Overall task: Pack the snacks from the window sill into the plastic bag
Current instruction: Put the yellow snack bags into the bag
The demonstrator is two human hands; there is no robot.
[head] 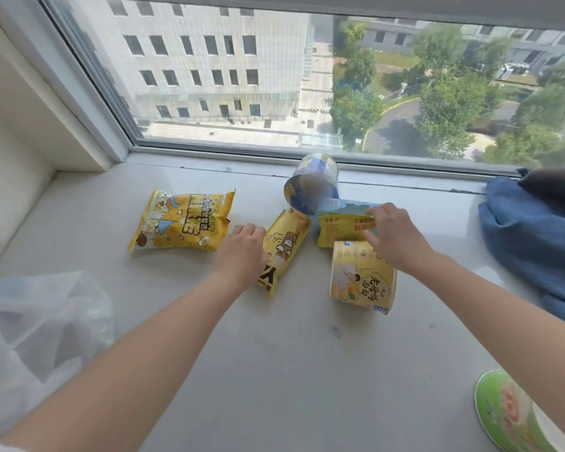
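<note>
Several snacks lie on the grey window sill [274, 370]. A yellow popcorn bag [180, 221] lies at the left. My left hand [242, 252] rests with curled fingers on the left edge of a narrow yellow snack pack [286, 246]. My right hand [393, 234] grips the right end of a yellow-and-blue snack bag [343, 225]. In front of that bag lies a yellow noodle cup [361, 277] on its side. A blue cup [312, 182] lies tipped behind, near the glass. The translucent plastic bag [36, 337] sits at the lower left.
A green cup [506, 415] shows at the bottom right, partly behind my right forearm. A blue cloth bundle [535, 236] fills the sill's right end. The window glass [274, 76] runs along the back, and a white wall corner [23, 135] closes the left side.
</note>
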